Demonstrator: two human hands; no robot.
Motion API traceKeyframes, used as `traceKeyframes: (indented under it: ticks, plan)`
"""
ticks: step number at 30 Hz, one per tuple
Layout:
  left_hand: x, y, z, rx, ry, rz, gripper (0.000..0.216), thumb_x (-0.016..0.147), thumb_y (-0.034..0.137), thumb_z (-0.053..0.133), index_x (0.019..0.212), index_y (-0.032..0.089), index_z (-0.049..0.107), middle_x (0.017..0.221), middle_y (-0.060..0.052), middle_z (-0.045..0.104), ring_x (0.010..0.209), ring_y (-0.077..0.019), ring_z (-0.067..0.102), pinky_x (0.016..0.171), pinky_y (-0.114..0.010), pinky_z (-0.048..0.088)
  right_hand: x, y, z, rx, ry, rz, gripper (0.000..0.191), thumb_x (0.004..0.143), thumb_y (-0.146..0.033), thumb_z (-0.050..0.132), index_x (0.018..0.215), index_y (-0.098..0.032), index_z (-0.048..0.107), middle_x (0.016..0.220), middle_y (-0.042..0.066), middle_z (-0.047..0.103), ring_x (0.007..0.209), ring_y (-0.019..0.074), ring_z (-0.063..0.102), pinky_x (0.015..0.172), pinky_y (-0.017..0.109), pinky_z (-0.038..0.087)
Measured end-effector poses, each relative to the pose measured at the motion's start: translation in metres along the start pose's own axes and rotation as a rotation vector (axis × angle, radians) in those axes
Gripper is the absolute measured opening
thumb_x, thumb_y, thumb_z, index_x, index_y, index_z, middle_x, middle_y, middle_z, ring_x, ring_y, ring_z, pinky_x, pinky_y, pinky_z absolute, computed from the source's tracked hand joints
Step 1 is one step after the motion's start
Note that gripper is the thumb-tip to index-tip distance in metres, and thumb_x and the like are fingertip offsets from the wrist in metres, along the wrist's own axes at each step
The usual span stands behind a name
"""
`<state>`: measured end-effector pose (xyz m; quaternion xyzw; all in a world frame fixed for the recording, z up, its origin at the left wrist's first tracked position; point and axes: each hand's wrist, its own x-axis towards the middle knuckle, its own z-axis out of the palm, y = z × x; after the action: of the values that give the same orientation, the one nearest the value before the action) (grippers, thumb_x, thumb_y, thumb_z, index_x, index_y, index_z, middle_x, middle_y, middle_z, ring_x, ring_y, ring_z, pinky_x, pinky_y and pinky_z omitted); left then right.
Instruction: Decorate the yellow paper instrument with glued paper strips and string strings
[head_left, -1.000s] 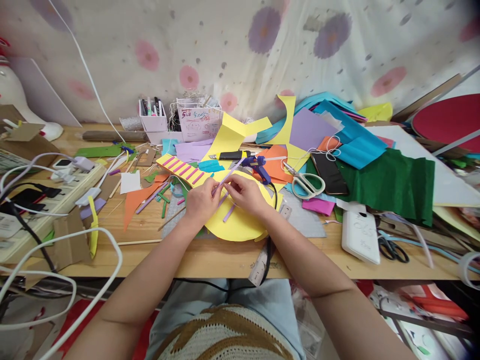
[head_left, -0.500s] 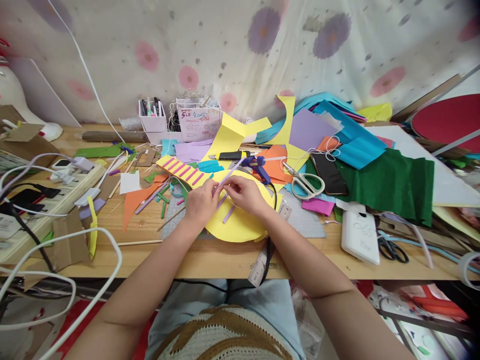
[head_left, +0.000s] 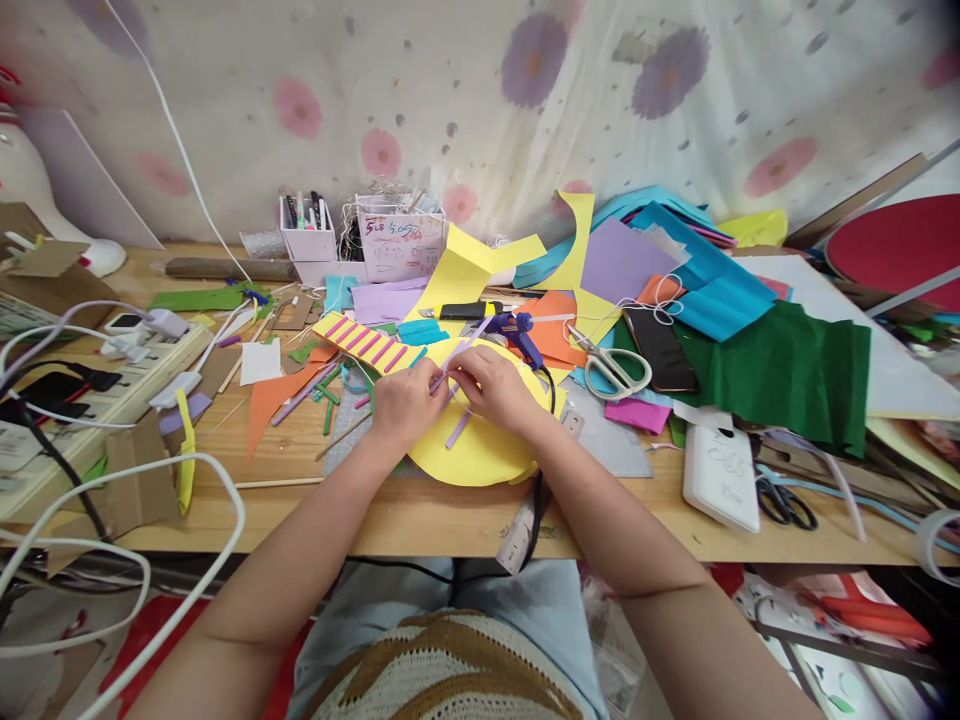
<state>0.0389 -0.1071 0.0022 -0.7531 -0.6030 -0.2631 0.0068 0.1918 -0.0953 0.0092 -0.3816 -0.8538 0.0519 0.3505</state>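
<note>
Both hands meet over a round yellow cutout (head_left: 480, 462) on the table. Between my fingers runs a thin lilac strip (head_left: 478, 330), slanting up and away. My left hand (head_left: 409, 405) pinches it near its lower end; my right hand (head_left: 495, 385) closes on it just beside, fingertips almost touching the left's. Another short lilac strip (head_left: 457, 430) lies on the yellow round below them. A yellow band with magenta bars (head_left: 367, 343) extends from the round to the upper left. Right behind my right hand is a blue glue gun (head_left: 517, 338).
White-handled scissors (head_left: 619, 372), a black phone (head_left: 660, 345) and green felt (head_left: 787, 370) lie to the right. A utility knife (head_left: 469, 312) rests behind. Left are a power strip (head_left: 75, 420), looping white cables and scraps. The glue gun's black cord (head_left: 537, 510) hangs over the front edge.
My hands stay nearly in place over the yellow round, with the fingers shifting slightly along the lilac strip. The whole view has moved a little; the other things lie as before.
</note>
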Motion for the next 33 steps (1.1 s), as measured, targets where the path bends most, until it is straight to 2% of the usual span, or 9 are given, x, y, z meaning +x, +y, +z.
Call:
traceKeyframes:
  ticks: [7, 13, 16, 21, 26, 29, 31, 33]
  plan:
    - [-0.002, 0.004, -0.001, 0.024, -0.039, 0.034, 0.013, 0.078, 0.026, 0.053, 0.077, 0.018, 0.063, 0.070, -0.007, 0.069, 0.070, -0.0227, 0.066, 0.058, -0.029, 0.038, -0.002, 0.004, -0.004, -0.106, -0.029, -0.125, 0.019, 0.090, -0.017, 0.037, 0.080, -0.019, 0.053, 0.078, 0.008, 0.058, 0.077, 0.0199, 0.048, 0.069, 0.032, 0.037]
    - [0.001, 0.008, -0.003, -0.062, -0.071, 0.005, 0.014, 0.078, 0.028, 0.054, 0.076, 0.018, 0.062, 0.072, -0.005, 0.070, 0.071, -0.0210, 0.066, 0.060, -0.028, 0.039, -0.001, 0.007, -0.003, -0.069, -0.028, -0.060, 0.020, 0.091, -0.018, 0.037, 0.081, -0.019, 0.054, 0.079, 0.008, 0.058, 0.080, 0.0205, 0.049, 0.070, 0.032, 0.037]
    - [0.000, 0.006, -0.002, -0.086, -0.037, 0.004, 0.015, 0.079, 0.029, 0.053, 0.075, 0.018, 0.062, 0.072, -0.004, 0.071, 0.071, -0.0202, 0.066, 0.059, -0.027, 0.039, 0.000, 0.006, -0.002, -0.039, -0.018, -0.034, 0.019, 0.091, -0.020, 0.038, 0.082, -0.019, 0.055, 0.080, 0.008, 0.059, 0.079, 0.0195, 0.050, 0.070, 0.031, 0.039]
    - [-0.001, 0.000, 0.001, -0.067, 0.034, 0.111, 0.018, 0.079, 0.030, 0.051, 0.070, 0.018, 0.061, 0.065, -0.005, 0.068, 0.066, -0.0189, 0.064, 0.056, -0.026, 0.038, -0.001, 0.006, -0.003, -0.021, -0.041, -0.029, 0.019, 0.092, -0.021, 0.039, 0.083, -0.019, 0.056, 0.080, 0.008, 0.059, 0.079, 0.0187, 0.051, 0.070, 0.030, 0.039]
    - [-0.001, -0.001, -0.001, -0.075, 0.011, 0.196, 0.021, 0.081, 0.032, 0.050, 0.069, 0.018, 0.060, 0.062, -0.004, 0.065, 0.063, -0.0164, 0.061, 0.054, -0.025, 0.035, -0.002, 0.011, -0.007, -0.005, -0.084, -0.040, 0.016, 0.092, -0.022, 0.039, 0.084, -0.019, 0.053, 0.083, 0.008, 0.059, 0.080, 0.0189, 0.051, 0.071, 0.031, 0.040]
    - [-0.001, -0.002, -0.010, -0.170, -0.091, 0.263, 0.023, 0.076, 0.041, 0.057, 0.080, 0.019, 0.063, 0.061, -0.001, 0.062, 0.059, -0.0146, 0.059, 0.055, -0.024, 0.035, -0.007, 0.014, -0.014, 0.036, -0.111, -0.069, 0.018, 0.092, -0.022, 0.038, 0.083, -0.019, 0.052, 0.082, 0.007, 0.058, 0.078, 0.0180, 0.050, 0.069, 0.030, 0.040]
    - [0.001, -0.006, -0.018, -0.263, -0.226, 0.305, 0.027, 0.074, 0.045, 0.058, 0.084, 0.021, 0.064, 0.058, 0.002, 0.060, 0.056, -0.0132, 0.056, 0.055, -0.024, 0.036, -0.013, 0.016, -0.020, 0.057, -0.127, -0.091, 0.019, 0.093, -0.022, 0.037, 0.083, -0.020, 0.052, 0.079, 0.006, 0.057, 0.077, 0.0175, 0.050, 0.068, 0.030, 0.040]
    - [0.006, -0.015, -0.026, -0.354, -0.358, 0.315, 0.025, 0.077, 0.043, 0.054, 0.080, 0.021, 0.064, 0.061, 0.001, 0.062, 0.057, -0.0128, 0.055, 0.056, -0.024, 0.037, -0.021, 0.018, -0.024, 0.069, -0.153, -0.121, 0.019, 0.093, -0.021, 0.037, 0.082, -0.020, 0.052, 0.078, 0.006, 0.057, 0.075, 0.0172, 0.050, 0.067, 0.030, 0.040]
